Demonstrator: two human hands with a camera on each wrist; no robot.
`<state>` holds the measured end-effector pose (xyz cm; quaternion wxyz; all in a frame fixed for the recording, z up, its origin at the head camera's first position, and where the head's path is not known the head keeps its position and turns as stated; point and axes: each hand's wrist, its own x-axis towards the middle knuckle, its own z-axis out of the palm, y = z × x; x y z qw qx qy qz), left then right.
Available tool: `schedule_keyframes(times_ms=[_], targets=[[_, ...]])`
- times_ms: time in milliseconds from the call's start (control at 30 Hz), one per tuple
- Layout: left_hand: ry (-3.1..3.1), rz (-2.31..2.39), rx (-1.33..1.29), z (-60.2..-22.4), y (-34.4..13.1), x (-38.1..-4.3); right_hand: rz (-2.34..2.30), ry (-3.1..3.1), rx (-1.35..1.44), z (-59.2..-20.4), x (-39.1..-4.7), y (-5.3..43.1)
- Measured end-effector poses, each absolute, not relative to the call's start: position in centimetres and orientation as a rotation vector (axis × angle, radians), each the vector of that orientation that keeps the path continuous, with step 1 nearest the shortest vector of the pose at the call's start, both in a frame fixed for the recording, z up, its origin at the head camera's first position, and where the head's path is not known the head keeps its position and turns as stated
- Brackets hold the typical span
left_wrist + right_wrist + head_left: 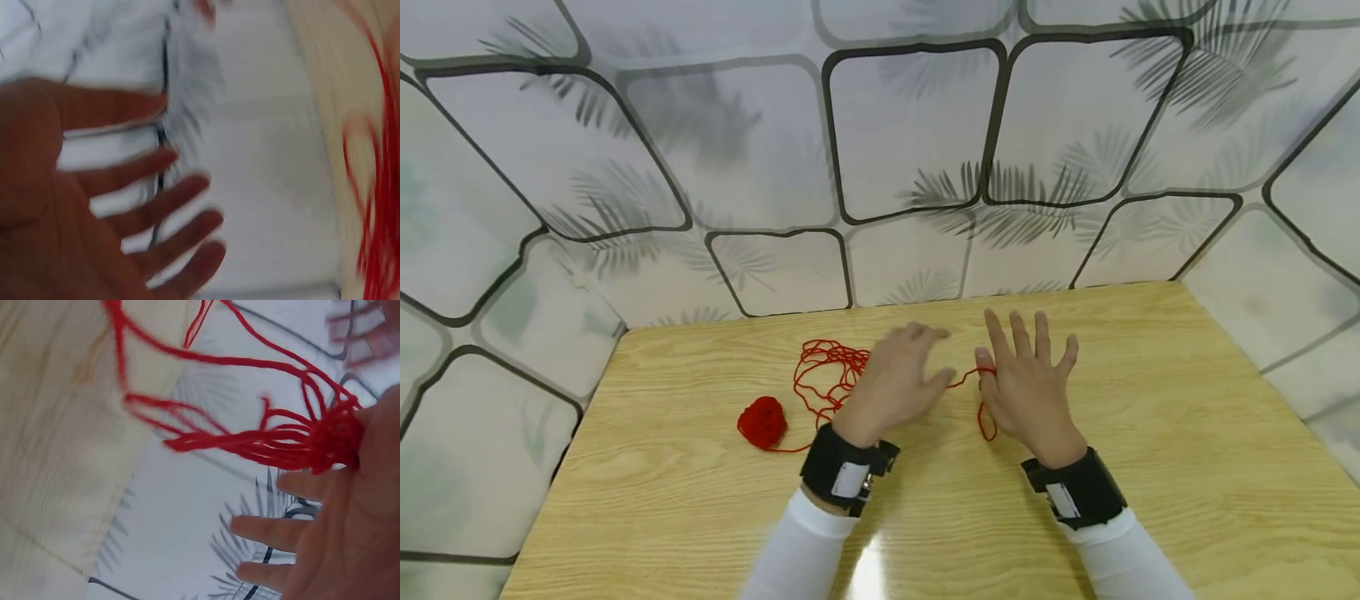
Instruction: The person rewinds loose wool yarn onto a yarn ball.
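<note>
My right hand (1026, 392) is raised over the table with straight, spread fingers. Red yarn crosses its thumb, and a short loop hangs below. In the right wrist view a bunch of red yarn (337, 437) lies against the thumb side of the palm, hiding most of the thumb; whether it is wound on or pinched is hard to tell. My left hand (891, 379), blurred, is over the table to the left of the right hand. Its fingers (162, 203) are spread and loosely straight, with nothing in the palm.
A ball of red yarn (763, 422) sits on the wooden table (655, 500) at the left. Loose, tangled strands (827, 375) lie beside it, partly behind my left hand. A patterned curtain (910, 133) stands along the table's far edge and sides.
</note>
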<state>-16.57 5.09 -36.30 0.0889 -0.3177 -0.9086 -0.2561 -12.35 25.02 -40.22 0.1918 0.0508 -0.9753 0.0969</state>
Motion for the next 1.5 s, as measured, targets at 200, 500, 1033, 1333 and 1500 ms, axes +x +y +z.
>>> schedule_keyframes(times_ms=[200, 500, 1033, 1333, 1500], targets=[[-2.493, -0.687, -1.143, -37.0, 8.1, -15.1, 0.245, -2.538, 0.199, -40.4, -12.6, 24.3], [-2.347, -0.956, -1.15, -35.7, 7.4, -15.0, 0.254, -2.478, 0.213, -41.0, -13.2, 24.4], [-1.977, -1.422, -0.994, -33.1, 5.4, -14.8, 0.598, -2.523, 0.4, -41.4, -13.8, 24.7], [-1.99, -1.403, -0.925, -32.6, 4.4, -15.1, 0.541, -2.124, 0.597, -39.9, -14.0, 24.1], [-1.95, -1.423, -0.886, -32.3, 3.9, -15.3, 0.546, -2.116, 0.552, -40.1, -14.0, 24.3]])
